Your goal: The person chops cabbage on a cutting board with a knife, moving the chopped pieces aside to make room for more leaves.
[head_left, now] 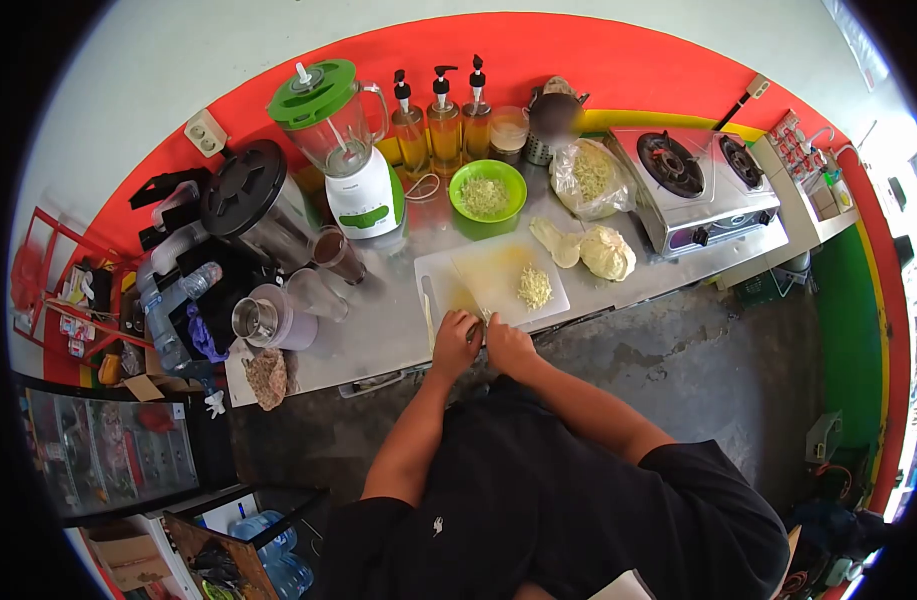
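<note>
My left hand point(457, 340) is closed at the front edge of the white cutting board point(433, 268); something small and dark shows by its fingers, too small to name. Close beside it, my right hand point(509, 346) is also closed, its fingertips near small pale shreds at the board's edge. What either hand grips is not clear. A pile of shredded cabbage point(534, 287) lies on the board's right part. Behind the board, a green bowl point(512, 208) holds more shreds. A cut cabbage point(607, 253) rests right of the board, with loose leaves point(556, 242) beside it.
A blender point(362, 196), pump bottles point(444, 130) and a plastic bag of shreds point(591, 180) stand along the back of the steel counter point(378, 340). The gas stove point(694, 190) is at the right. Cups, a pitcher point(316, 296) and a dark-lidded container point(246, 190) crowd the left.
</note>
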`<action>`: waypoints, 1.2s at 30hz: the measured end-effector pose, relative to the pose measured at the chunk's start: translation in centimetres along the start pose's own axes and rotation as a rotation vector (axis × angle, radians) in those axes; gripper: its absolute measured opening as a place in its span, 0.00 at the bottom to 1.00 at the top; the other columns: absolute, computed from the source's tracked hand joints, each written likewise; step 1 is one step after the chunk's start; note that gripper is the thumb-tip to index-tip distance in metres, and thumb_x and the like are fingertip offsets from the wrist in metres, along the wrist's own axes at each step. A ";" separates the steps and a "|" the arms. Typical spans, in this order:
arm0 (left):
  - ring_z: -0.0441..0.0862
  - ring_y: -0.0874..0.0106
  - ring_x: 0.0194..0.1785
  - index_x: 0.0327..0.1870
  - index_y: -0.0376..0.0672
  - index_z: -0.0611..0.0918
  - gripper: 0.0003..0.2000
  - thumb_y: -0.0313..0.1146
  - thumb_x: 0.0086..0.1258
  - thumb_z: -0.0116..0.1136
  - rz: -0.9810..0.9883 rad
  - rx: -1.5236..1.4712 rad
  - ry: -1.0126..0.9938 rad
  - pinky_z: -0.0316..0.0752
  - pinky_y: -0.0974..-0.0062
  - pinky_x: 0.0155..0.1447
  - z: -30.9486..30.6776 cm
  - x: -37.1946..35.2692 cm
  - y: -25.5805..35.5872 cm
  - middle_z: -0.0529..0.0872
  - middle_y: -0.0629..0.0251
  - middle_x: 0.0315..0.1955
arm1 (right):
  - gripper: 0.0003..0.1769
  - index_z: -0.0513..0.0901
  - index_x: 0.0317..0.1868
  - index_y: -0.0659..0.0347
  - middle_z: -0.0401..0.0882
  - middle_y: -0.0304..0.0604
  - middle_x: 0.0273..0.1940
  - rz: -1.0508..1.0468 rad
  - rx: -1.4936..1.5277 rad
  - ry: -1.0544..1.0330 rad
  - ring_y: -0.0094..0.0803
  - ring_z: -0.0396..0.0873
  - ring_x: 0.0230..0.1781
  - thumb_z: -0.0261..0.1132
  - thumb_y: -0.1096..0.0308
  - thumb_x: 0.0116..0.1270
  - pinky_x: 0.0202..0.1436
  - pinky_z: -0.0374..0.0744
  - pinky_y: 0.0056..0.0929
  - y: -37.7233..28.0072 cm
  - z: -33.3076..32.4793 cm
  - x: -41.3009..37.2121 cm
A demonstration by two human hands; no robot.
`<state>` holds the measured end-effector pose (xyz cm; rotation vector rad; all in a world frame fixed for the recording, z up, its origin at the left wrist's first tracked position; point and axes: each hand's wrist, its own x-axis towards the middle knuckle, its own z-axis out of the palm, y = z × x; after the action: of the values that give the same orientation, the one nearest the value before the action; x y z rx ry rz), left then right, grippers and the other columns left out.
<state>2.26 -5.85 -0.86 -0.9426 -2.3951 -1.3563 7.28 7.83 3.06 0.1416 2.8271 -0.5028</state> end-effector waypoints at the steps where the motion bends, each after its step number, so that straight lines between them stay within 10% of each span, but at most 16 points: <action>1: 0.76 0.53 0.41 0.35 0.38 0.81 0.05 0.22 0.60 0.64 -0.001 0.001 -0.003 0.73 0.59 0.47 0.0 -0.1 0.1 0.80 0.57 0.32 | 0.18 0.68 0.50 0.71 0.86 0.62 0.36 -0.018 -0.010 0.017 0.58 0.87 0.40 0.62 0.71 0.65 0.43 0.86 0.48 -0.1 0.0 0.3; 36: 0.77 0.53 0.42 0.34 0.38 0.80 0.06 0.23 0.58 0.64 -0.045 -0.028 -0.005 0.74 0.59 0.47 -0.2 0.0 0.2 0.79 0.57 0.33 | 0.19 0.69 0.52 0.73 0.87 0.59 0.36 -0.062 -0.076 -0.035 0.52 0.89 0.39 0.63 0.69 0.66 0.40 0.87 0.43 -0.3 0.1 -0.2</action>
<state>2.35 -5.98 -0.58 -0.9050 -2.4212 -1.4087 7.41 7.51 3.13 0.0301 2.8187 -0.4065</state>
